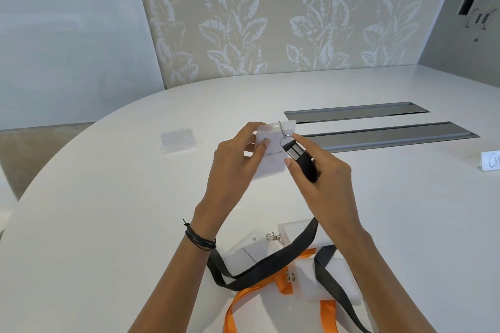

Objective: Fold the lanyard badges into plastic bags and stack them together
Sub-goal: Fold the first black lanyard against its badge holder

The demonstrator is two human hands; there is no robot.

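Above the white table my left hand holds a clear badge holder with a name card in it, thumb on its face. My right hand pinches the black lanyard's end by its metal crimp, and the silver clip sits at the holder's top slot. The black strap trails down to the table. Near me lie other badge holders with an orange lanyard and a loose silver clip. A small pile of clear plastic bags lies to the left.
Two grey cable troughs are recessed in the table behind my hands. A folded name tent stands at the right edge. A leaf-patterned wall rises beyond the table's curved far edge.
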